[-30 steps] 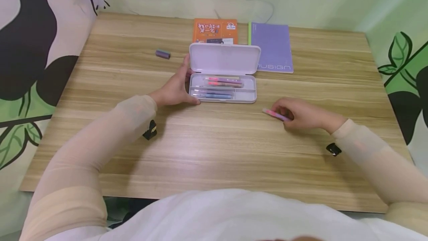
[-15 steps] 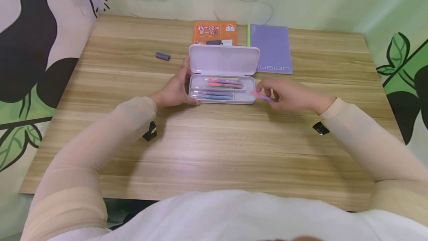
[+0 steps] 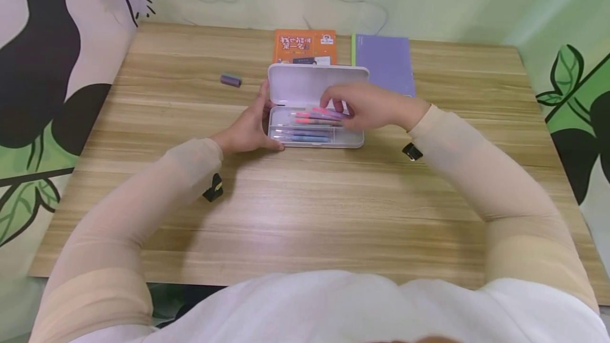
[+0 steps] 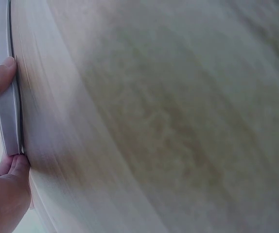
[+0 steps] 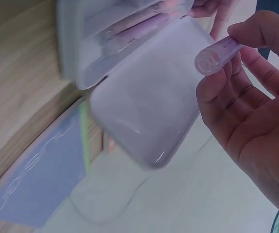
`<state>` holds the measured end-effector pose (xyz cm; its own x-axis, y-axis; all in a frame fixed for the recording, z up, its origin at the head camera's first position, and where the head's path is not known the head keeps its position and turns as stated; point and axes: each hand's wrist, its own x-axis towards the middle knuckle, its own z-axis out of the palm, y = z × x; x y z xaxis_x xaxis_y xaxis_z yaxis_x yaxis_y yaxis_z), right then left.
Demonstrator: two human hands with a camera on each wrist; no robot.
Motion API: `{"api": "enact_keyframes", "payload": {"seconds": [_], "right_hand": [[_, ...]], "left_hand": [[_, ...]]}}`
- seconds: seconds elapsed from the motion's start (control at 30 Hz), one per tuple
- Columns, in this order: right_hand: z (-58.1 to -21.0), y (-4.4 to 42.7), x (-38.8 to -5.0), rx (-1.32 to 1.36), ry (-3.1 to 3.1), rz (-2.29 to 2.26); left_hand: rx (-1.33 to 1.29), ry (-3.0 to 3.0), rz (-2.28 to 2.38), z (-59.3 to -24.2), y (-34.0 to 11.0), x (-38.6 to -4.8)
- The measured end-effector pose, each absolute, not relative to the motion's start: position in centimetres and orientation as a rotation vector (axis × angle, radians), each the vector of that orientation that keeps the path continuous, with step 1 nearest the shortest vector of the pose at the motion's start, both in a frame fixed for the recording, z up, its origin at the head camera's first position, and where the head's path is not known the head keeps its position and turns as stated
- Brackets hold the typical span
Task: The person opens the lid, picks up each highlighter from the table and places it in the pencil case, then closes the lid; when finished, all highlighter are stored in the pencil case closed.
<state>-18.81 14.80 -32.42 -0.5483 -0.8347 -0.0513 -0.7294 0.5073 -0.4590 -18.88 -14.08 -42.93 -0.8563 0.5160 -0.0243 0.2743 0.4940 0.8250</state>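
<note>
A white pencil case [image 3: 350, 138] lies open on the table, its lid [image 3: 295, 86] raised at the back. My left hand [image 3: 250, 126] grips the left end, thumb at the front corner. Over the rear compartment, my right hand [image 3: 374, 106] pinches a purple and pink pen [image 5: 219, 56] between thumb and fingers. Below that pen lie other pink-marked pens [image 3: 316, 121], partly covered by the hand. The front compartment holds blue pens [image 3: 310, 138]. The right wrist view shows the held pen's clear end, and the lid's inner face beyond.
Behind the case are an orange book [image 3: 305, 46] and a purple notebook [image 3: 383, 62], each partly hidden. A small dark purple cylinder [image 3: 231, 80] lies left of the case on the wooden table [image 3: 305, 216]. A wall stands along the table's back edge.
My right hand has carried the pen leftward and back, from the table right of the case to above its rear compartment. The left hand stays at the case's left end.
</note>
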Motion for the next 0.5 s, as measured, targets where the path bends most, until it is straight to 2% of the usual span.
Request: {"api": "enact_keyframes", "payload": {"seconds": [0.5], "right_hand": [[-33.4,8.7,-20.6,-1.289,2.380,-0.415]], "left_hand": [[0.685,2.488,1.286,-42.8,-14.1,-18.8]]}}
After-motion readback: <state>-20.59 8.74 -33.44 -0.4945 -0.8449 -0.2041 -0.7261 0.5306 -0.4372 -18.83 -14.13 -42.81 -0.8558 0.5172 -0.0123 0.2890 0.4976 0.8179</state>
